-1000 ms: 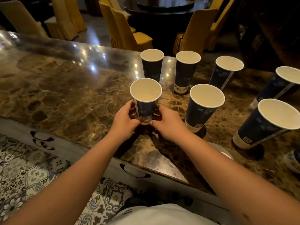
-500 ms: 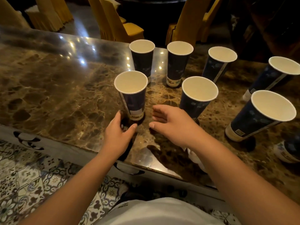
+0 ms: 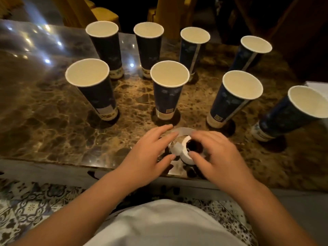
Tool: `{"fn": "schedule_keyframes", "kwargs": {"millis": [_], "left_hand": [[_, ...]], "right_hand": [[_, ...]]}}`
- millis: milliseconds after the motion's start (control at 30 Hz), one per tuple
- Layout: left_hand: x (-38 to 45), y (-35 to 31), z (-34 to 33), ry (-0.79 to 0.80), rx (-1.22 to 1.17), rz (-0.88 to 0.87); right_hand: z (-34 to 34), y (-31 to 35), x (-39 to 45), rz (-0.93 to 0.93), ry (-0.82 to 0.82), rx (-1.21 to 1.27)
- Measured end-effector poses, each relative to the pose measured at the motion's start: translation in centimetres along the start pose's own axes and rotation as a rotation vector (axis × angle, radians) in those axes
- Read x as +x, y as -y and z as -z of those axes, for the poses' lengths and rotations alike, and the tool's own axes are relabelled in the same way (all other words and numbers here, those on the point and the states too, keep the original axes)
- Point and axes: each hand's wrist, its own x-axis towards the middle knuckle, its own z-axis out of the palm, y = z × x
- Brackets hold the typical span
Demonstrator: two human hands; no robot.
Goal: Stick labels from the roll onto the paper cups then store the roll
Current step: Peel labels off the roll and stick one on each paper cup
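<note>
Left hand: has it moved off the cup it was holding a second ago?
Yes. The left hand has come back toward the table's near edge, off the front-left cup, onto the label roll.
</note>
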Motion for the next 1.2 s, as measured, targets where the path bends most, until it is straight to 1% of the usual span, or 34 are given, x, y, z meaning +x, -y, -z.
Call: {"fn": "schedule_keyframes", "kwargs": {"millis": [67,133,267,333,400,467,567,633,800,867,967,1000,1033,1067,1100,1133,1167,1200], "left_hand": [[0.7,-0.2,-0.5,0.003,0.081,-0.018],[1.0,-0.3,-0.5,0.025,0.097,-0.025],[1.0,-0.3,0.0,0.068,0.013,-0.100],[1.1,-0.3,0.3,0.103,-0.044,-0.073],[1.2,-0.6,0.5,0.086,-0.101,-0.030],[1.5,-1.0,0.7,0.075,-0.137,-0.014],[2.0,-1.6,0.8,0.077,-0.223,0.003],[2.6,-2.0,0.8,0.067,-0.248,0.021],[4.2,-2.1,0.1,0.149,-0.164,0.021],[4.6,-1.9,-0.1,0.169,-0.153,0.045],[4.9,-1.7,0.0,0.184,-0.120,0.082],[4.9,-1.6,0.1,0.193,-0.122,0.073],[5.0,-1.5,0.1,0.203,-0.132,0.062],[5.0,-1.4,0.0,0.206,-0.146,0.053],[5.0,-1.4,0.0,0.207,-0.156,0.046],[4.9,-1.4,-0.1,0.202,-0.158,0.048],[4.9,-1.5,-0.2,0.199,-0.155,0.055],[4.9,-1.5,-0.3,0.197,-0.150,0.058]], "right_hand": [[-0.8,-0.6,-0.4,0.026,0.087,-0.050],[-1.4,-0.8,-0.5,0.027,0.098,-0.025],[-1.6,-0.5,-0.2,0.035,0.003,0.118],[-1.2,-0.4,-0.1,0.061,-0.051,0.203],[-0.9,-0.4,-0.3,0.051,-0.089,0.304],[-0.5,-0.6,-0.7,-0.021,-0.159,0.438],[0.0,-1.0,-1.6,-0.218,-0.230,0.698],[0.0,-1.4,-2.0,-0.333,-0.288,0.815],[-0.6,-2.1,-2.3,-0.618,-0.338,1.104],[-0.7,-2.4,-2.1,-0.666,-0.368,1.188],[-0.7,-2.7,-2.0,-0.675,-0.389,1.228],[-0.7,-2.8,-1.9,-0.676,-0.387,1.213],[-0.8,-2.7,-1.9,-0.667,-0.394,1.141],[-0.9,-2.7,-2.1,-0.628,-0.418,0.969],[-0.9,-2.7,-2.3,-0.522,-0.455,0.675],[-0.9,-2.8,-2.5,-0.344,-0.488,0.326],[-1.0,-3.0,-2.7,-0.121,-0.501,0.037],[-1.2,-3.1,-3.0,0.071,-0.477,-0.116]]}}
